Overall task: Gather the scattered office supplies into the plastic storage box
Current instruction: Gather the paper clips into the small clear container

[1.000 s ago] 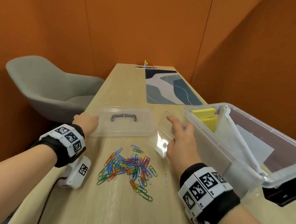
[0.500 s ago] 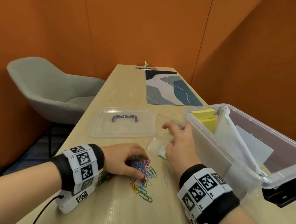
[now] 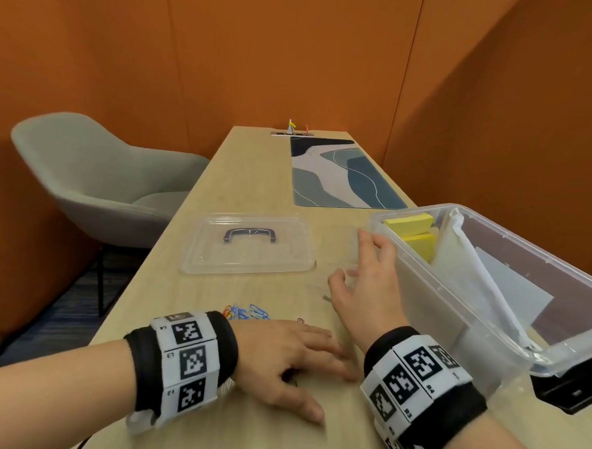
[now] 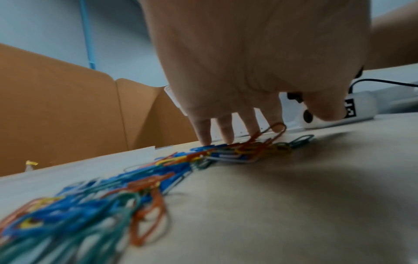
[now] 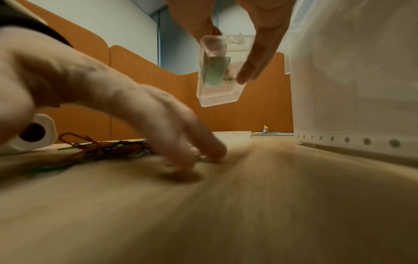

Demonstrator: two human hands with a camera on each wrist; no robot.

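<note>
A person's left hand (image 3: pixel 280 357) lies flat and spread on the worktop (image 3: pixel 242 173), fingers straight and pressing down just in front of the plastic storage box (image 3: pixel 509 324) — gripping nothing, though the left wrist view shows its fingertips (image 4: pixel 204 137) touching the far end of a heap of coloured paper clips (image 4: pixel 108 180). The heap lies loose on the worktop to the left of the box, partly hidden under that hand in the head view. The right hand (image 3: pixel 363 289), beside the box's near-left wall, pinches a small clear case (image 5: pixel 218 71) between thumb and fingers and holds it tilted above the worktop; the case is nearly invisible from the head camera. Inside the box sit 2 yellow sticky-note pads (image 3: pixel 414 234) and white paper (image 3: pixel 474 268). The box's clear lid (image 3: pixel 249 246) rests flat on the worktop beyond the clips, to the left of the box, handle up.

The clips look light, thin and slick, and they tangle — likely easier swept into a pile with flat fingers than picked 1 by 1, then scooped or slid into the small case. The case appears stiff but slippery; a pinch across its 2 long sides should keep it steady.
</note>
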